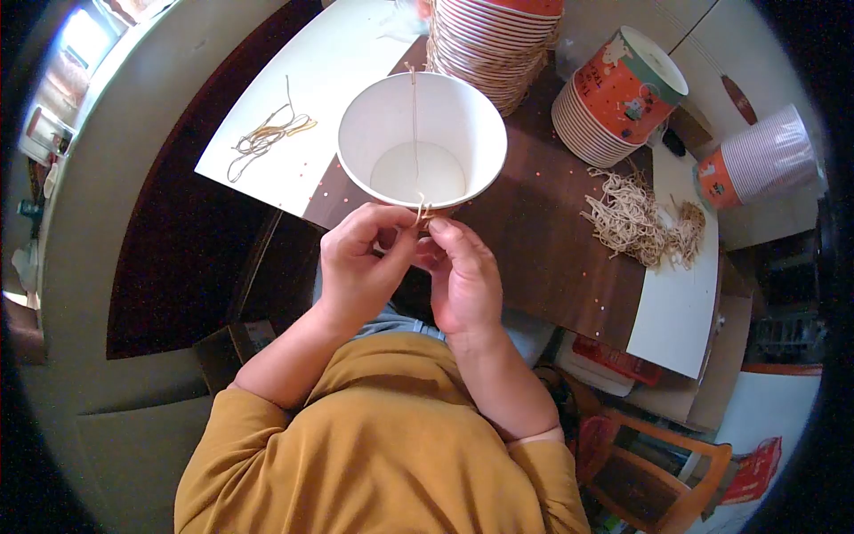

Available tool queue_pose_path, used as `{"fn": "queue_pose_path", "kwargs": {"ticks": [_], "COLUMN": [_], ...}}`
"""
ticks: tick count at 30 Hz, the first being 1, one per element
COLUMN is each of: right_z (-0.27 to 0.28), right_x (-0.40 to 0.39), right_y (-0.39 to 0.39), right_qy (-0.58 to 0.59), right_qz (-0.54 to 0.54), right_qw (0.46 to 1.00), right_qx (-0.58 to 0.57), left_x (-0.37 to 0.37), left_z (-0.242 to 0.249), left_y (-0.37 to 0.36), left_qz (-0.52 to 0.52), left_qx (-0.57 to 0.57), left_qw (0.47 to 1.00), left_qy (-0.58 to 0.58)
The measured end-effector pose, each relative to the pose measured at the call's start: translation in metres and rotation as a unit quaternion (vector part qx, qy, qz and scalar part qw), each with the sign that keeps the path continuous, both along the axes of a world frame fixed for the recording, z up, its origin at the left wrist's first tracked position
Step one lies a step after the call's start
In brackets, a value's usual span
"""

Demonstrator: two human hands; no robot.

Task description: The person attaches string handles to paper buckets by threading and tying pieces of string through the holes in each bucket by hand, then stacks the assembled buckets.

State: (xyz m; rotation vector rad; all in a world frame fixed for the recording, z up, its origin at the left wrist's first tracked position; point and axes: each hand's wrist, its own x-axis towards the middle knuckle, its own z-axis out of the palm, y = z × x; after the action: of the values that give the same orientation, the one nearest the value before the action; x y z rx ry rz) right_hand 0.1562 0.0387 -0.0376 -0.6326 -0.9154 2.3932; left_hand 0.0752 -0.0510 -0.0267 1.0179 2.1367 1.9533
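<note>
A white paper bucket stands open-side up near the table's front edge, with a string running from its far rim down its inside. At the near rim, my left hand pinches the cord between thumb and forefinger. My right hand meets it there, its thumb and forefinger closed on the same cord just outside the rim. The other fingers of both hands curl below, partly hidden.
Stacked buckets wrapped in cord stand behind. To the right are another bucket stack, a plastic-wrapped stack and a pile of cords. Loose cord lies at the left. A wooden chair is at lower right.
</note>
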Motion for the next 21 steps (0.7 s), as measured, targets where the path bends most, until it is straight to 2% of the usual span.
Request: {"fn": "queue_pose_path", "kwargs": {"ticks": [5,11,21], "right_z": [0.007,0.012,0.014], "right_x": [0.002,0.002,0.003], "right_y": [-0.003,-0.004,-0.003], "right_qy": [-0.023,-0.042,-0.064], "right_qz": [-0.021,-0.046,-0.044], "right_qw": [0.999,0.997,0.995], "right_qx": [0.041,0.055,0.062], "left_x": [0.003,0.003,0.0], "left_z": [0.011,0.013,0.018], "left_y": [0.002,0.002,0.001], "left_qz": [0.018,0.014,0.013], "left_qx": [-0.009,-0.016,-0.051], "left_qw": [0.992,0.977,0.963], "left_qy": [0.123,0.214,0.264]}}
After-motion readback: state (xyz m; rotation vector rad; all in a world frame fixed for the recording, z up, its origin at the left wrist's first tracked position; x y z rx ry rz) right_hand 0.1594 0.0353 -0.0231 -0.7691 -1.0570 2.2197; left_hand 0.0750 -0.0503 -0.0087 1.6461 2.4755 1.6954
